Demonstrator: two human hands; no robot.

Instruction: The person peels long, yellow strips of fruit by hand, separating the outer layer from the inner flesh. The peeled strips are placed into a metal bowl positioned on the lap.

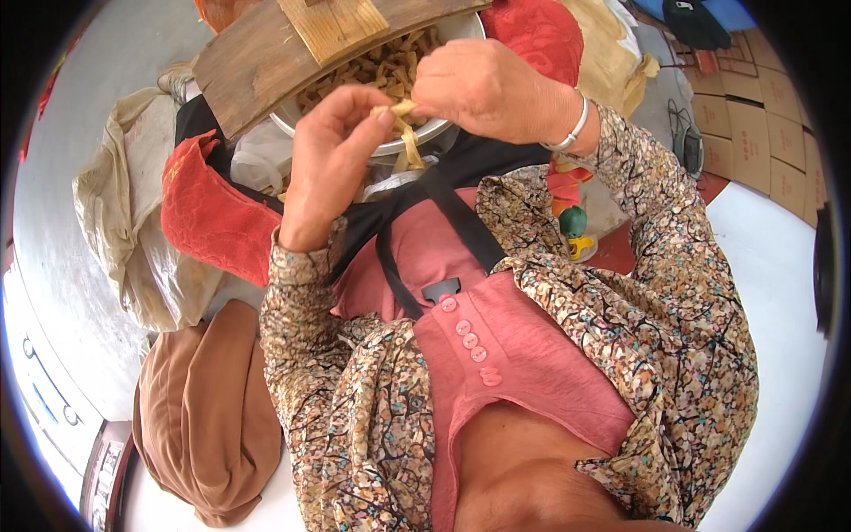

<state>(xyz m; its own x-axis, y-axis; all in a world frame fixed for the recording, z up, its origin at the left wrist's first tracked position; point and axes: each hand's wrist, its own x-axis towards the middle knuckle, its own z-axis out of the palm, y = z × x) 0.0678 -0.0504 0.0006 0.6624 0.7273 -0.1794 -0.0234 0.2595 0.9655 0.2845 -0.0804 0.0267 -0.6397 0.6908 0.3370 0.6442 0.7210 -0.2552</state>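
Observation:
My left hand (341, 160) pinches a pale yellow strip (409, 146) between thumb and forefinger, over the near rim of a white basin (450, 124). My right hand (483, 93), with curled fingers, holds the same strip just to the right. Part of the strip dangles below my fingers. Brown, dried-looking pieces (347, 76) fill much of the basin. A dark wooden board (232, 71) lies across the basin's far side, with a lighter wooden block (330, 25) on it. What my right fingertips cover is hidden.
Red cloths (213, 217) and a black cloth surround the basin. A pale sack (133, 208) and brown cloth (204, 408) lie at left, another sack (603, 44) at back right. Cardboard boxes (753, 124), footwear (687, 142) and a white surface (753, 266) are at right.

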